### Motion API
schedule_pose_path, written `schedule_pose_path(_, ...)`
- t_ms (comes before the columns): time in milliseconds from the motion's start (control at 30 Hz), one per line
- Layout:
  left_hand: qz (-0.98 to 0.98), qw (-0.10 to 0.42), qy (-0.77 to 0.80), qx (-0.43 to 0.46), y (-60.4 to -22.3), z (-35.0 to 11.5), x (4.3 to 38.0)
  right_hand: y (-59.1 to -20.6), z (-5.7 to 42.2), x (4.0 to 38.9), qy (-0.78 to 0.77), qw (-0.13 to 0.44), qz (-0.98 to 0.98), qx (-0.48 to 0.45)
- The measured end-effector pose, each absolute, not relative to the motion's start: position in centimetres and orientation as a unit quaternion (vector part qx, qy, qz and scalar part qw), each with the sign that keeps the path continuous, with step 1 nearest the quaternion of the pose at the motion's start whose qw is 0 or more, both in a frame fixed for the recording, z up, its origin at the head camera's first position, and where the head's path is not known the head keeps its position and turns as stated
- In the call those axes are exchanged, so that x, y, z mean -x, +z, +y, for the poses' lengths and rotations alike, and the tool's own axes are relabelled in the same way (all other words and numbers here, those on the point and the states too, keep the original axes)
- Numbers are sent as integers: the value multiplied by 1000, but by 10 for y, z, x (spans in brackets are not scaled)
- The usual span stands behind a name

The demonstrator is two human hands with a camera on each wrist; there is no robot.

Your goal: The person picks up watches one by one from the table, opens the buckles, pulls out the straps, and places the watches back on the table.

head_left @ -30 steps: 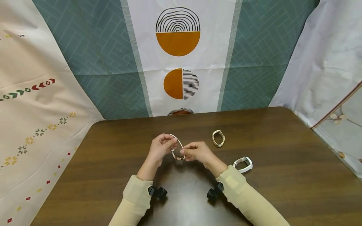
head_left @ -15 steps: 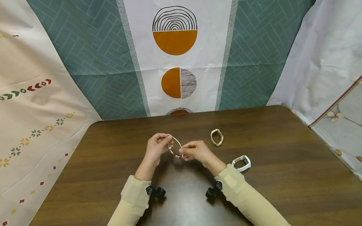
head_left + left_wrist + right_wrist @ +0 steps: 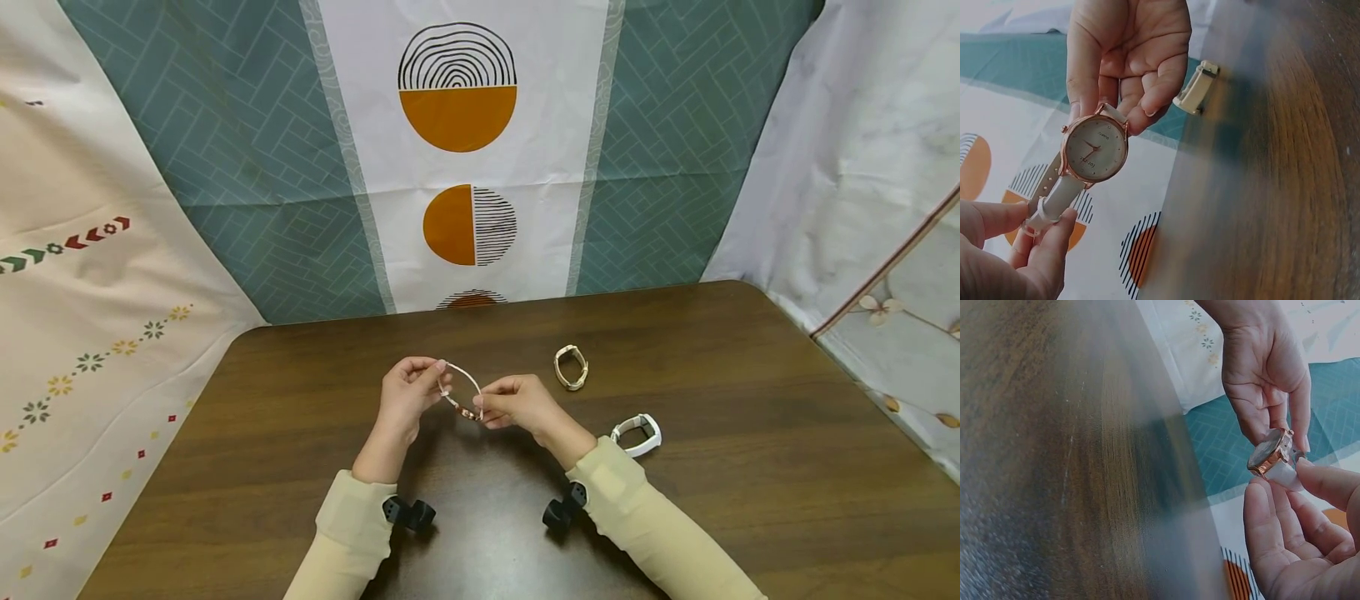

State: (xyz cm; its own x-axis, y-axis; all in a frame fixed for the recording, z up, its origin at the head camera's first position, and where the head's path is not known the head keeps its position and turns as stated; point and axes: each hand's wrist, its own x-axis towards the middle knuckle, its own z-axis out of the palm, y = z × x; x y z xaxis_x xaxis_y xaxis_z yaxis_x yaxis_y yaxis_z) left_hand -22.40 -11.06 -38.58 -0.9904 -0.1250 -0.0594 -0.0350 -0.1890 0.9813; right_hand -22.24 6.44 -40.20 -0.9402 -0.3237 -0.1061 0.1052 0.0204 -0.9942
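From my end, the watch (image 3: pixel 467 413) hangs above the desk (image 3: pixel 300 433), held between both hands. The left hand (image 3: pixel 405 396) pinches the pale strap (image 3: pixel 1063 190) by its loop (image 3: pixel 1046 214); the right hand (image 3: pixel 521 408) grips it close to the case (image 3: pixel 1284 449), thumb against fingers. I'd expect little weight, a strap that bends yet springs back to its curve, and smooth, slippery glass (image 3: pixel 1096 151) that marks easily. I'd take hold by the strap or case edge, clear of the crown (image 3: pixel 1065 129).

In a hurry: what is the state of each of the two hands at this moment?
Left hand: holding the rose-gold watch.
Right hand: holding the same watch.
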Motion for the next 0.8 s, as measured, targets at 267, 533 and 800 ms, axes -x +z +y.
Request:
schedule_pose_path(267, -633, 32, -771, -70, -386, -112, 224, -401, 64, 222, -701, 148, 694, 71)
schedule_pose_path(533, -639, 35, -766, -60, -383, -114, 224, -397, 64, 222, -706, 137, 692, 63)
schedule_pose_path(800, -655, 19, -752, -66, -383, -121, 226, -399, 63, 223, -714, 122, 687, 59)
